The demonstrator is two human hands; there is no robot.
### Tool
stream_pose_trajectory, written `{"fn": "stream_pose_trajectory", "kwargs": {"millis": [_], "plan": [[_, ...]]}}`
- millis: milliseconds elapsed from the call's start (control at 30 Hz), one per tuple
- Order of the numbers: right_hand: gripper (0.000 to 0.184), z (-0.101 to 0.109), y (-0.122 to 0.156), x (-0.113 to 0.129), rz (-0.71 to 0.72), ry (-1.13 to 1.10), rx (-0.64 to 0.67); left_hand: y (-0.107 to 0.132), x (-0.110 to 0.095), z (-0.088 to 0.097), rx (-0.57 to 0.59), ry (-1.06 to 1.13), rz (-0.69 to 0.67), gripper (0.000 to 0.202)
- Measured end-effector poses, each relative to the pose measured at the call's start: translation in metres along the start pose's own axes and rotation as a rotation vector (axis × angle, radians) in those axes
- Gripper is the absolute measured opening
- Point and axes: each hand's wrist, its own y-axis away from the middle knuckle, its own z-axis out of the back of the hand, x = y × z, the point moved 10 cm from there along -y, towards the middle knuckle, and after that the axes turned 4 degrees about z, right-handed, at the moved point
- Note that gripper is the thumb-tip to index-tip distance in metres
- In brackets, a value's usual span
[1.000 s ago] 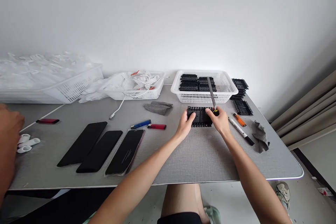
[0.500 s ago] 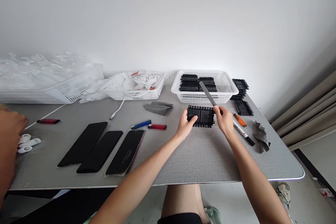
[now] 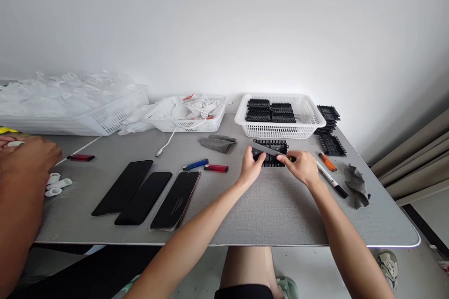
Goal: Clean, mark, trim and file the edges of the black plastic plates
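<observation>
My left hand [image 3: 253, 166] grips the left end of a black plastic part [image 3: 271, 162], a flat rectangle with rows of small teeth along its long edges. In my right hand [image 3: 301, 164] is a flat grey metal file [image 3: 267, 149], its yellow-and-black handle mostly hidden by the fingers. The file lies slantwise across the upper face of the part, its tip near my left thumb. Behind my hands stands a white basket [image 3: 280, 131] holding several similar black parts [image 3: 258, 116]. More of these parts [image 3: 332, 145] are by the basket's right side, some stacked.
Right of my hand lie an orange lighter [image 3: 327, 162], a marker [image 3: 332, 179] and a grey cloth [image 3: 358, 187]. Leftward are blue [image 3: 195, 164] and red [image 3: 216, 168] lighters, phones [image 3: 175, 201], a cable basket [image 3: 189, 125] and white tubes [image 3: 59, 184]. A co-worker's hand [image 3: 35, 153] is far left.
The file has swung down from pointing up and away to lying across the black part. My left hand keeps its hold. The co-worker's hand has shifted, and the view has turned slightly left.
</observation>
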Motion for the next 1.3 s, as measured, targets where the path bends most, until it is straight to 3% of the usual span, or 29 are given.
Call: {"fn": "stream_pose_trajectory", "kwargs": {"millis": [400,600,800,1300], "plan": [[0.071,0.008,0.003,0.004,-0.029,0.123,-0.09,0.006,-0.005,-0.003,0.0,-0.005,0.013,0.027],[0.072,0.017,0.003,-0.001,-0.042,0.216,-0.121,0.002,-0.012,0.001,-0.022,0.042,-0.024,0.032],[0.07,0.014,0.003,0.008,0.005,0.22,-0.1,0.003,-0.002,0.001,-0.031,0.004,0.043,0.023],[0.07,0.023,0.003,-0.002,-0.006,0.263,-0.156,-0.002,-0.007,0.005,-0.042,0.114,0.023,0.031]]}}
